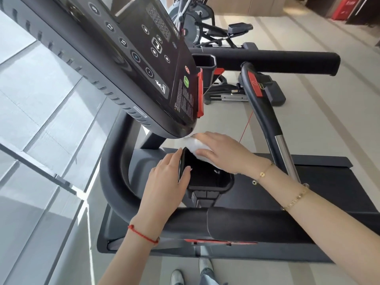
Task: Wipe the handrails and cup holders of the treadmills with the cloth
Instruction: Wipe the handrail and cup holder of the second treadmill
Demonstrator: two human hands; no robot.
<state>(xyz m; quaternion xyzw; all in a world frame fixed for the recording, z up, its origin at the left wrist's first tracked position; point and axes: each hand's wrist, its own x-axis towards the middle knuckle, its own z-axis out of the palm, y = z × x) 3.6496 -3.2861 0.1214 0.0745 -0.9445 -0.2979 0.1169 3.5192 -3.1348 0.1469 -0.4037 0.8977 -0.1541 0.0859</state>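
A black cup holder (207,177) hangs below the treadmill console (144,64). My left hand (164,182) grips the cup holder's left rim, thumb over the edge. My right hand (220,153) presses a white cloth (194,146) flat against the holder's far rim, just under the console's lower corner; most of the cloth is hidden beneath the palm. A padded black handrail (246,225) crosses in front of me, curving up on the left (111,173). A second handrail (265,60) and another cup holder (205,62) lie on the far side.
A centre bar with a red panel and chrome section (265,112) runs across above the belt deck (308,182). Glass window panels (41,120) fill the left. An exercise bike (205,27) stands beyond. My shoes (191,274) are on the floor below.
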